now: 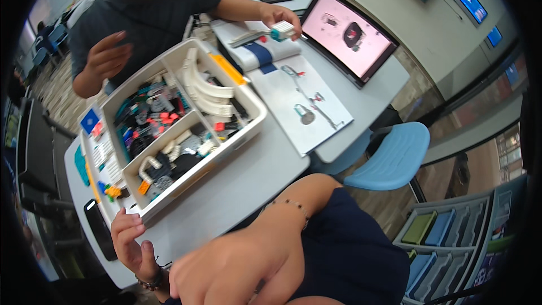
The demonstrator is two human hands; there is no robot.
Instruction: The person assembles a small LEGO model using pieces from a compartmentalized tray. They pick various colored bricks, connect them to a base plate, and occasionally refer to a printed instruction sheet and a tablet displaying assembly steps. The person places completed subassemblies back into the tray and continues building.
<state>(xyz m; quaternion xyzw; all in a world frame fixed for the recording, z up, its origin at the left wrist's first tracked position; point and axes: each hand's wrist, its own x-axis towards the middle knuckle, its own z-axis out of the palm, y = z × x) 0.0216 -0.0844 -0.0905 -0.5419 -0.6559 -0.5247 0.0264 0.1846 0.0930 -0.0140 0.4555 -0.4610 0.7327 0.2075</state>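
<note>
My left hand (132, 243) is open, thumb and fingers apart, beside the near corner of a white divided bin (195, 178). No object shows in it. My right hand (243, 260) is large and slightly blurred in the foreground, its fingers curled under. Whatever it may hold is hidden. The bin contains many loose building pieces (149, 116), black, teal, white and coral, with curved white track pieces (206, 90) in one compartment. Across the table, another person's hand (291, 17) holds a white and teal brick block (281, 30); their other hand (107, 59) is raised with fingers spread.
An open picture booklet (305, 99) lies right of the bin, before a tilted screen (350, 34). A narrower tray (107, 161) with pieces adjoins the bin's left side. A black phone (99, 229) lies near the table's left edge; a blue chair (392, 158) stands at right.
</note>
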